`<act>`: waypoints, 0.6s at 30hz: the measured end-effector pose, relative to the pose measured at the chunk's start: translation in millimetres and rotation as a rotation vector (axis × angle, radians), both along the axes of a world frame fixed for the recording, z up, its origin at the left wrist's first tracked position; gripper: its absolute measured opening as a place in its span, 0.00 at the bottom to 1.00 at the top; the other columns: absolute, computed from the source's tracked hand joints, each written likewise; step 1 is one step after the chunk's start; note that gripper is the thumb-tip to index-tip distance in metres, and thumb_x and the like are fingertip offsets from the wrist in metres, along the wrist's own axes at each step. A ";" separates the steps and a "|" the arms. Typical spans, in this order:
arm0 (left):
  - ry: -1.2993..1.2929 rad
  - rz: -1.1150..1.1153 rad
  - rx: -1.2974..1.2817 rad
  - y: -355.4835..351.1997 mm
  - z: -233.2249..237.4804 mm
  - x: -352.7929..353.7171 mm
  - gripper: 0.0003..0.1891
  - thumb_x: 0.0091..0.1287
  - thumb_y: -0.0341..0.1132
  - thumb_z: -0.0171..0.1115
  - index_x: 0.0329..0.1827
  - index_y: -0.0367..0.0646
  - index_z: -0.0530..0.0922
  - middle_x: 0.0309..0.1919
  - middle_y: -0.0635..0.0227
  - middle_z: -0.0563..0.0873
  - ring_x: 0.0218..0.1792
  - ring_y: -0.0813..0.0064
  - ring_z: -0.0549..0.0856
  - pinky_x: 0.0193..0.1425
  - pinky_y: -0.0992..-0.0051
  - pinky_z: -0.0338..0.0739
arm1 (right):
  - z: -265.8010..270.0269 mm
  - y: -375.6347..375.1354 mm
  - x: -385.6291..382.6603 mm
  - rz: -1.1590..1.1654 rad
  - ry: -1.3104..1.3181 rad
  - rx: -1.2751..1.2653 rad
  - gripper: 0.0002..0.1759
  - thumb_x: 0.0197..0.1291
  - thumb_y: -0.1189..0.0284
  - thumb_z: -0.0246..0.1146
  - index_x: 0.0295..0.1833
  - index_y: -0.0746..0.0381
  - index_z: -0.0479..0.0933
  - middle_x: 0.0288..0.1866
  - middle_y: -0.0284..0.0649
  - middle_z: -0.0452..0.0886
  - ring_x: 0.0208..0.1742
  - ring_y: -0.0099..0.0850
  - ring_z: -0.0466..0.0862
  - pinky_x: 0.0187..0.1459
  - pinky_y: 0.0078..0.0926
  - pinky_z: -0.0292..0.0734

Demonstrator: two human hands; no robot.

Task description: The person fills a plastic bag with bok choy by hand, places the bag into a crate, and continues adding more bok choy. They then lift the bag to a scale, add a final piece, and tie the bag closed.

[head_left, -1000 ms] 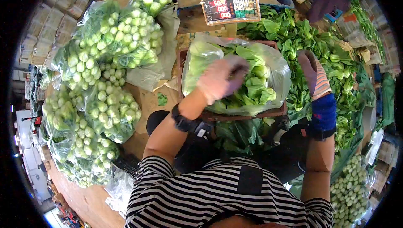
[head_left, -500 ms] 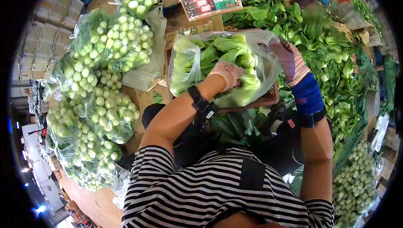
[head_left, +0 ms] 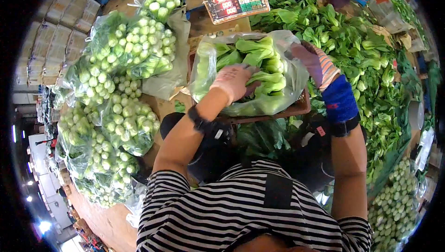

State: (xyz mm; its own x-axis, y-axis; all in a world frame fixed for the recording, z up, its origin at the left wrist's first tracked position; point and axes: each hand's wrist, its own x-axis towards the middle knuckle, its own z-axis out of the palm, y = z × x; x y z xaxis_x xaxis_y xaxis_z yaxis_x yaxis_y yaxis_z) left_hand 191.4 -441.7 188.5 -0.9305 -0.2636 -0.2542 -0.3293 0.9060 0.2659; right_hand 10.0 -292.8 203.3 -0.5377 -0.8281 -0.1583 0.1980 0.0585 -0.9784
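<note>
A clear plastic bag (head_left: 289, 94) full of green bok choy (head_left: 268, 83) lies open in a brown crate (head_left: 302, 104). My left hand (head_left: 233, 83), in a pale glove with dark fingertips, rests over the bok choy inside the bag, its thumb and fingers apart. At the bag's right rim, my right hand (head_left: 315, 65), in a striped glove with a blue wristband, pinches the plastic. Its fingertips are partly hidden by the film.
A scale display (head_left: 237, 2) stands behind the crate. Several filled bags of bok choy (head_left: 148, 38) are piled on the left. Loose bok choy (head_left: 366, 71) covers the right side, with another bagged heap (head_left: 394, 201) at lower right.
My left hand has moved left from the bok choy at the bag's right side, and its fingers have spread. My right hand stays at the bag's rim. The view has shifted slightly.
</note>
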 end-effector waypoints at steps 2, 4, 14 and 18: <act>0.563 0.161 -0.080 -9.0 3.7 33.7 0.20 0.67 0.44 0.52 0.56 0.43 0.75 0.45 0.55 0.82 0.49 0.58 0.80 0.52 0.65 0.74 | -39.1 -2.5 -29.1 0.151 0.159 -0.039 0.20 0.65 0.69 0.56 0.60 0.67 0.68 0.55 0.41 0.76 0.50 0.29 0.77 0.55 0.24 0.73; 1.082 0.579 -0.187 -32.4 -7.2 52.5 0.16 0.66 0.39 0.51 0.50 0.41 0.78 0.40 0.55 0.84 0.43 0.58 0.82 0.47 0.64 0.75 | -52.8 -8.6 -41.3 0.230 0.482 0.047 0.21 0.65 0.72 0.52 0.62 0.67 0.67 0.59 0.43 0.73 0.54 0.33 0.78 0.56 0.28 0.75; -0.118 0.126 0.487 -88.0 -80.7 23.0 0.22 0.60 0.37 0.59 0.58 0.40 0.75 0.43 0.63 0.84 0.35 0.71 0.80 0.41 0.72 0.76 | -31.2 -81.8 20.1 0.551 -0.122 0.299 0.27 0.60 0.78 0.58 0.67 0.54 0.67 0.44 0.28 0.81 0.32 0.18 0.75 0.32 0.19 0.73; 0.054 0.125 0.600 -92.4 -63.6 13.8 0.29 0.57 0.42 0.65 0.60 0.40 0.72 0.49 0.60 0.81 0.43 0.70 0.79 0.50 0.73 0.74 | -41.5 -98.2 21.5 0.615 -0.247 0.257 0.31 0.58 0.80 0.62 0.67 0.56 0.65 0.53 0.31 0.76 0.48 0.21 0.74 0.47 0.25 0.74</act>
State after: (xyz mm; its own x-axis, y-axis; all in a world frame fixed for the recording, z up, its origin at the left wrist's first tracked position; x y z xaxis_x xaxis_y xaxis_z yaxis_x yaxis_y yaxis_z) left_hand 205.2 -534.1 124.9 -0.9174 -0.1970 -0.3457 -0.3954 0.5487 0.7366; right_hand 31.6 -391.1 161.8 0.0920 -0.8902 -0.4461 0.2689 0.4536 -0.8497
